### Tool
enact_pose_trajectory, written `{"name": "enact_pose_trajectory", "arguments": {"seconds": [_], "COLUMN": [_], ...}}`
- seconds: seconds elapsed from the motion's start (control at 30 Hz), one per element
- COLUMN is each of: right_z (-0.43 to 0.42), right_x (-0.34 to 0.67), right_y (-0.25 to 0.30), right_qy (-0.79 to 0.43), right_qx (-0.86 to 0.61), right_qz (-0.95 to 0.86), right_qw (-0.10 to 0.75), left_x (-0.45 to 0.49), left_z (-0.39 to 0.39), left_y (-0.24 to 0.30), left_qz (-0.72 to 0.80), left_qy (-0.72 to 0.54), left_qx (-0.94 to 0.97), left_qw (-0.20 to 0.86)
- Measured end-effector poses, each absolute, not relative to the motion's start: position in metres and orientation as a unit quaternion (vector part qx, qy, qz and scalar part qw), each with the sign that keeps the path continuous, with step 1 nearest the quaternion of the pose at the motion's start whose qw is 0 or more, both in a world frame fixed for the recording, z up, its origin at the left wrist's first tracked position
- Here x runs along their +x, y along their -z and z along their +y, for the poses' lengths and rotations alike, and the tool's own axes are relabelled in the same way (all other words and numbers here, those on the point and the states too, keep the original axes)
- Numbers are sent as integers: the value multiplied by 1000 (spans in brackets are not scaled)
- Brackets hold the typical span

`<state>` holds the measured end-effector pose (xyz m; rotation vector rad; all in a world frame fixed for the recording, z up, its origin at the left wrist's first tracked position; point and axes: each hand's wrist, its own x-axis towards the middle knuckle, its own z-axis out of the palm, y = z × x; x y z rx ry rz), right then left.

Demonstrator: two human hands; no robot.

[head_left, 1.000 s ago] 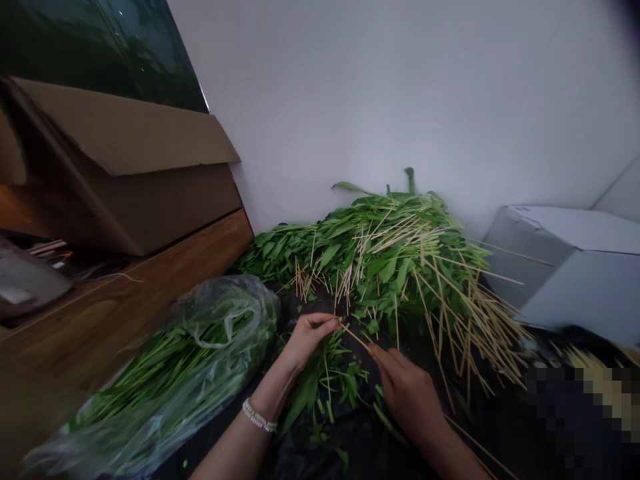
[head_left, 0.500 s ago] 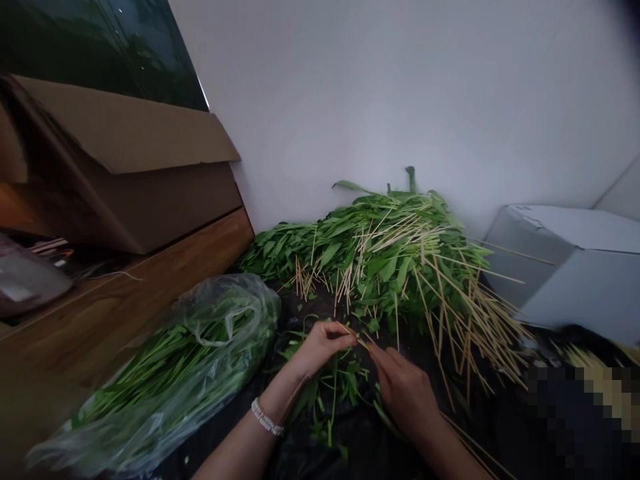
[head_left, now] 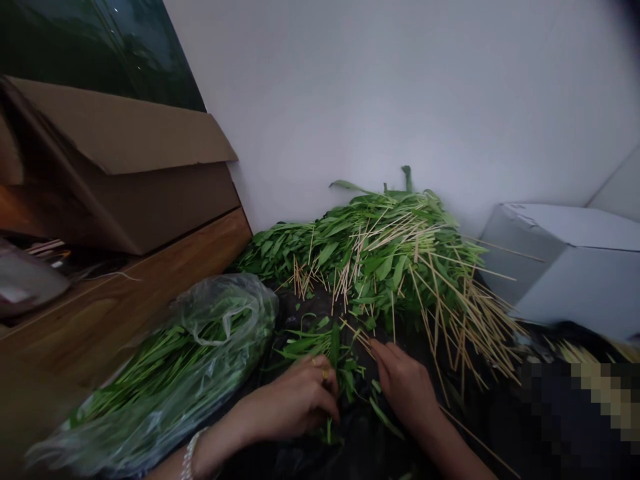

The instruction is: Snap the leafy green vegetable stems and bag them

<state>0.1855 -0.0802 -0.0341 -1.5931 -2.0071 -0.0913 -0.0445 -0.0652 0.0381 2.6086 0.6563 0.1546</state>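
My left hand (head_left: 295,397) lies low over loose green leafy stems (head_left: 320,343) on a black sheet, its fingers curled round some of the greens. My right hand (head_left: 405,387) is just to its right, fingers pinched on a thin wooden skewer (head_left: 357,333) that points up and left. Behind both hands rises a big heap of skewered greens (head_left: 390,257), with pale stick ends fanning out to the right.
A clear plastic bag of green stems (head_left: 175,367) lies at the left, beside a wooden bench (head_left: 125,300) carrying a cardboard box (head_left: 125,167). A grey-white box (head_left: 565,267) sits at the right against the white wall. A pixelated patch covers the lower right.
My left hand has dropped from the skewer's tip down and toward me onto the loose greens. My right hand has stayed nearly in place with the skewer.
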Motion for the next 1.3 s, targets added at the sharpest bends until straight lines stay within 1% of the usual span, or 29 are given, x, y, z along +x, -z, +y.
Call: {"name": "enact_pose_trajectory", "arguments": {"seconds": [0.1, 0.2, 0.3, 0.4, 0.5, 0.6, 0.67, 0.8, 0.9, 1.3], "right_z": [-81, -80, -79, -76, -75, -76, -76, -77, -79, -78], "right_x": [185, 186, 188, 190, 192, 191, 190, 188, 187, 188], "right_y": [33, 33, 35, 38, 40, 39, 36, 33, 34, 39], "right_qy": [33, 36, 42, 42, 40, 37, 32, 24, 18, 24], "right_qx": [-596, -595, -595, -587, -574, -576, -578, -568, -568, -559], "right_qz": [-750, -750, -746, -747, -753, -746, -741, -745, -747, -765], "right_qw": [285, 286, 295, 308, 320, 332, 339, 348, 344, 319], "left_x": [-47, -46, -44, -45, -44, -36, -27, -11, -9, -11], "left_z": [-69, -67, -63, -50, -26, 1, 13, 16, 11, 8], "left_y": [-13, 2, -11, -44, -68, -60, -40, -1, 7, 4], "left_qz": [238, 229, 223, 222, 300, 379, 413, 435, 420, 396], "left_qy": [-43, -63, -102, -168, -280, -432, -472, -463, -453, -453], "left_qx": [954, 954, 935, 881, 766, 629, 561, 438, 386, 343], "left_qw": [175, 183, 255, 383, 495, 523, 541, 636, 685, 721]}}
